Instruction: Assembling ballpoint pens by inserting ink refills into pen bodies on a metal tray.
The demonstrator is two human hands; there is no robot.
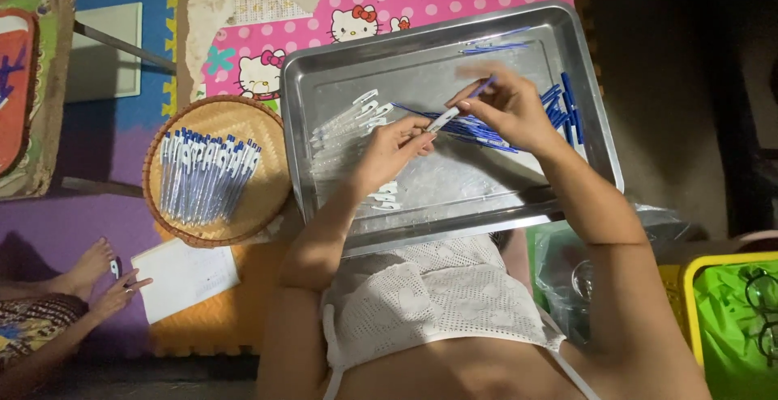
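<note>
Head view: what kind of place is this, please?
Probably a home floor used for piecework. Coloured foam play mats cover the floor, a metal tray holds pen parts, and a woven basket holds assembled pens. Both hands, left and right, are joining a pen.

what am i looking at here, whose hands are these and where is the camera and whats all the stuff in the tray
There is one picture, taken by a camera worn on a person's head, looking straight down at their own two bare hands. No machine is involved. The left hand pinches a slim clear pen barrel, while the right hand holds a thin blue refill at its end. Both hover over a shiny rectangular metal tray, which holds loose blue refills on the right and clear pen barrels on the left. Beside the tray, a round woven basket holds a row of finished pens. At the lower left, another person's hand rests near a white sheet of paper.
</note>
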